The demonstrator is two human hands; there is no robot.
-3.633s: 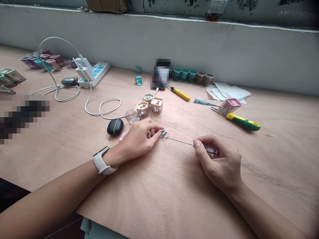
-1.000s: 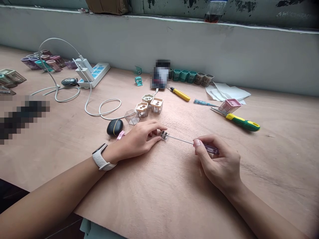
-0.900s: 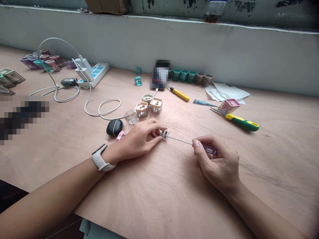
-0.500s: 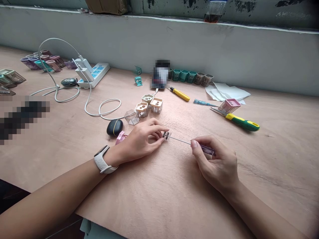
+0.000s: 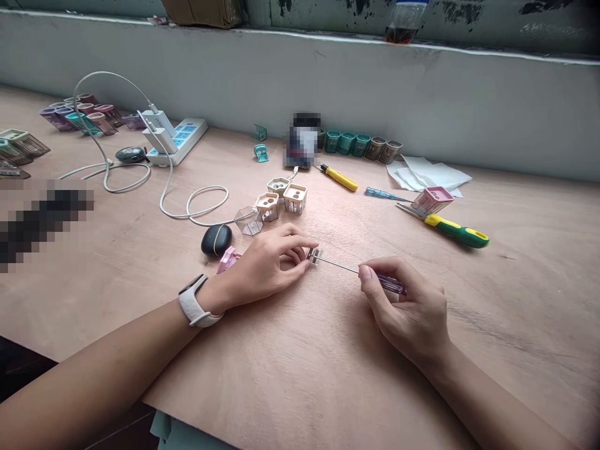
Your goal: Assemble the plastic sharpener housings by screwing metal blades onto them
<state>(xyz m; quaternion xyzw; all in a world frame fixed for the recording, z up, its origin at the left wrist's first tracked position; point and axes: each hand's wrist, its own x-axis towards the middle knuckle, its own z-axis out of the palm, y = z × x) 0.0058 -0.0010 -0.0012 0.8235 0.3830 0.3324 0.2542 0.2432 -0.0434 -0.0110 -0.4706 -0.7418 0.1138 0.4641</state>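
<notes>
The small clear part [image 5: 315, 255], with dark strips on it, is near the middle of the table [image 5: 300, 375], at the fingertips of the left hand [image 5: 265, 265]; thumb and forefinger are pinched narrow on its left side. Which way its own long axis runs, I cannot tell, because it is too small. From its right side comes the thin shaft of the screwdriver [image 5: 342, 266], slanting a little toward the person, and the tip reaches the part; whether it sits in a screw is not visible. The right hand [image 5: 412, 312] grips the handle, well apart from the part, so the left is nearer.
</notes>
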